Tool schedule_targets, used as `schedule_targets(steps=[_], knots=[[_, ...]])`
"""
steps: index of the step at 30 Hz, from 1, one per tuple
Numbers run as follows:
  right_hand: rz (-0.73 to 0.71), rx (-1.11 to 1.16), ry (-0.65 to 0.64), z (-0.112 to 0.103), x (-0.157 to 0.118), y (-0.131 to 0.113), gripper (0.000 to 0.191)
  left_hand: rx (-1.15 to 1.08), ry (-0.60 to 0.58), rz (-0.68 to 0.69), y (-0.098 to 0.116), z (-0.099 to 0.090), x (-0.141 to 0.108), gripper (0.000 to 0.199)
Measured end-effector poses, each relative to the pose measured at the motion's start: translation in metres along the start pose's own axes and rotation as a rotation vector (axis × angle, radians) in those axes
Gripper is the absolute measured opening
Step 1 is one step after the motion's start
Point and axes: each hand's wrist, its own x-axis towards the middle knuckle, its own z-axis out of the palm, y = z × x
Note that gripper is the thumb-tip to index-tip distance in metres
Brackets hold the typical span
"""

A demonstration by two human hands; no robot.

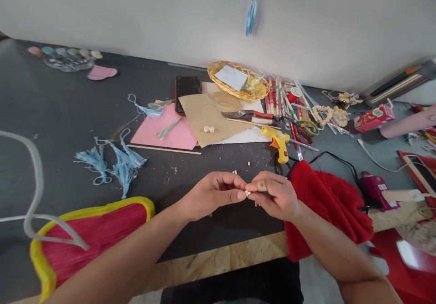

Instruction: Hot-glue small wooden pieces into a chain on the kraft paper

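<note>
Near the table's front edge, my left hand (218, 193) and my right hand (274, 195) meet fingertip to fingertip. Between them they pinch a small cream-coloured piece (247, 193), whose details are mostly covered by the fingers. Both hands are closed around it. A few tiny pale bits lie close by, one of them a small cube (249, 163) just beyond the hands. Farther back, a similar cream cluster (209, 129) rests on brown paper (194, 108). The yellow glue gun (279, 142) lies behind my right hand.
A red cloth (323, 199) lies by my right forearm, a yellow-rimmed pink item (98, 231) by my left. Blue tassels (124, 163) are at left. Pliers (252, 114), a wicker basket (252, 94), a phone (187, 88) and sticks stand or lie behind.
</note>
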Motion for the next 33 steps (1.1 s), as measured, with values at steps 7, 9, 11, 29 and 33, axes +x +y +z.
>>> schedule_targets(steps=[7,9,11,29,33], knots=[[-0.027,-0.021,-0.017,0.0005,0.0008,0.0009,0.015,-0.053,0.019,-0.03,-0.003,-0.0014,-0.0002,0.025],[-0.043,-0.026,-0.024,0.0005,0.0009,0.0004,0.017,-0.078,0.024,-0.046,-0.0042,-0.0013,-0.0001,0.024],[-0.044,-0.032,-0.015,0.0007,0.0007,0.0,0.02,-0.106,0.032,-0.047,-0.0052,-0.0012,0.0001,0.024],[-0.059,-0.077,-0.048,0.0004,-0.0001,0.0016,0.022,-0.061,0.033,-0.046,-0.008,-0.0049,0.0006,0.025],[-0.064,-0.087,-0.051,-0.0001,0.0019,-0.0001,0.02,-0.08,0.024,-0.041,-0.0062,-0.004,0.0009,0.021]])
